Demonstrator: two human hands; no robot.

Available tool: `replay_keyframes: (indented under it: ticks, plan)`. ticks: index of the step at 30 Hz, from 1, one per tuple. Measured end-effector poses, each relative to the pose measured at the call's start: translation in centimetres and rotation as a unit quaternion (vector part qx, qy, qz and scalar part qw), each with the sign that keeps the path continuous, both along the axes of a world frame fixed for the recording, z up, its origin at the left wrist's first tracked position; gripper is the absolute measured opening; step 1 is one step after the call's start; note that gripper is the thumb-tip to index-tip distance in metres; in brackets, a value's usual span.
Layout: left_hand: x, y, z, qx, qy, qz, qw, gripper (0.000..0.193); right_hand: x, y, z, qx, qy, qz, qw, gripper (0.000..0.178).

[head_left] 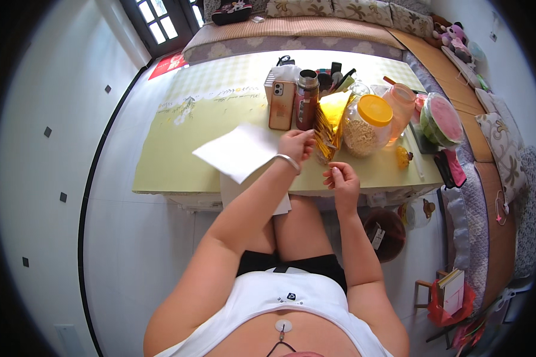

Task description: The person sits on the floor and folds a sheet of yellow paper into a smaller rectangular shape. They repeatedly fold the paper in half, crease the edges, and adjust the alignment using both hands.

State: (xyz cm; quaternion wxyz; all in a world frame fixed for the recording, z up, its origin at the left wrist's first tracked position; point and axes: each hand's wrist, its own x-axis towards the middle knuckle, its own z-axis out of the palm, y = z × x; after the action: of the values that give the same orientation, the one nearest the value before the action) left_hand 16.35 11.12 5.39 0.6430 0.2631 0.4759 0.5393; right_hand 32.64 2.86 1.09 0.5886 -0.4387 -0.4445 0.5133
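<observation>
My left hand (296,144), with a silver bangle on its wrist, is at a stack of gold foil sheets (329,124) standing on edge on the yellow-green table (178,160), its fingers pinching the stack's near edge. My right hand (341,180) hovers just below and to the right of the stack near the table's front edge, its thumb and forefinger pinched together; I cannot make out anything between them. A white paper sheet (239,152) lies just left of my left wrist.
Behind the foil stand a phone (281,105), a dark flask (307,99), a plastic jar with a yellow lid (367,125) and a pink jug (401,102). A covered half watermelon (442,119) sits at the right. A brown bin (387,233) stands under the table's right end.
</observation>
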Motion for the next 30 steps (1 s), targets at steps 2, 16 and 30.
replay_keyframes:
  ticks: [2,16,30]
  plan:
    - [-3.7,-1.8,-0.3,0.161,0.217,0.021,0.962,0.017,-0.9,-0.4,-0.6,0.023,-0.067,0.032,0.997,0.018]
    - [-19.0,-11.4,-5.8,0.122,0.78,-0.125,0.601,0.078,-15.1,2.5,-3.3,0.271,-0.526,0.19,0.784,0.076]
    - [-23.0,-14.9,-8.0,0.304,0.772,-0.01,0.557,0.044,-17.7,3.0,-3.3,0.262,-0.572,0.237,0.74,0.082]
